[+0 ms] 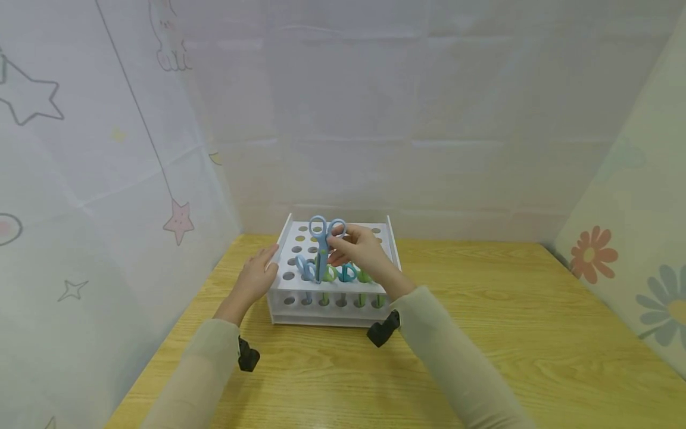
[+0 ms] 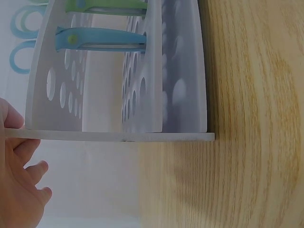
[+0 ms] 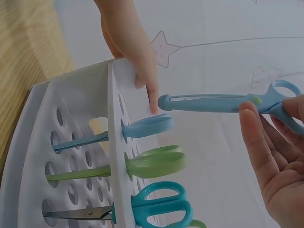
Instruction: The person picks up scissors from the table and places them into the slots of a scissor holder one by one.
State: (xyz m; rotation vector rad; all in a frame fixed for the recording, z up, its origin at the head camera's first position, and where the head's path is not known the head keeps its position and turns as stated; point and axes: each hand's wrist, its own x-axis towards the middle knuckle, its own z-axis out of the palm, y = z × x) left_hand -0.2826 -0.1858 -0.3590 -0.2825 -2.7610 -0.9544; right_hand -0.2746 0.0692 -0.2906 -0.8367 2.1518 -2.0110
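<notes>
Above a white rack (image 1: 321, 320) with rows of round holes, my right hand (image 1: 364, 247) pinches light blue scissors (image 1: 323, 253) near the handles. Their blade end points down, and the right wrist view shows them apart from the rack. My left hand (image 1: 254, 277) grips the rack's left side panel (image 2: 109, 136), thumb on one face and fingers on the other. Along the front row stand other scissors: a blue pair (image 3: 147, 126), a green pair (image 3: 156, 164) and a teal pair (image 3: 161, 205) with metal blades, plus another green pair (image 1: 364, 276) to the right.
The rack stands on a yellow wood-grain table (image 1: 482, 310). White cloth (image 1: 348, 107) hangs behind it, with a star-printed cloth (image 1: 80, 196) on the left and a flower-printed one (image 1: 632, 208) on the right.
</notes>
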